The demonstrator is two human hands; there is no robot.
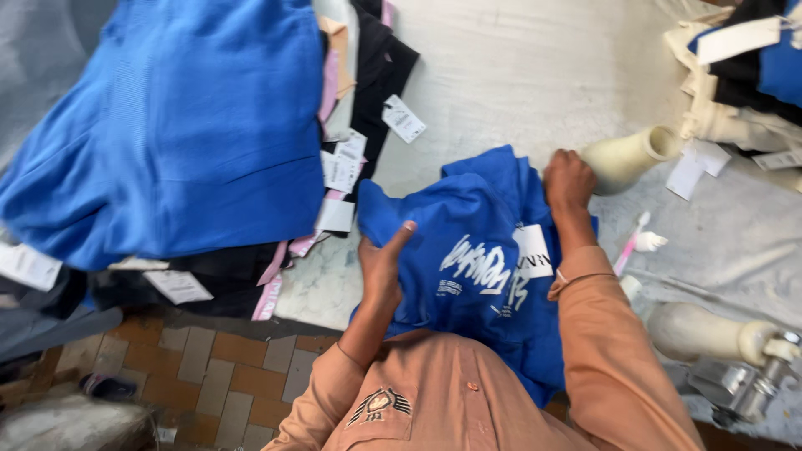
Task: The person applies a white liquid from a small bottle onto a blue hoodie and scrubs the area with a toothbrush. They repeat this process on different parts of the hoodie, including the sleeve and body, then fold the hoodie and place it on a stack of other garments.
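A blue cotton garment with white print (a white tag attached) is held over the pale cloth-covered worktop: the left hand is pressed flat against it, the right hand's grip is closed on its upper edge.

Paper hang tags and labels on the garments, all white or near white.

A white rectangular tag lies on the blue printed garment, just beside the right hand's forearm and right of the left hand. A cluster of white tags sits left of the left hand, one loose tag above it. More white tags: far left, lower left, right of the right hand, top right.
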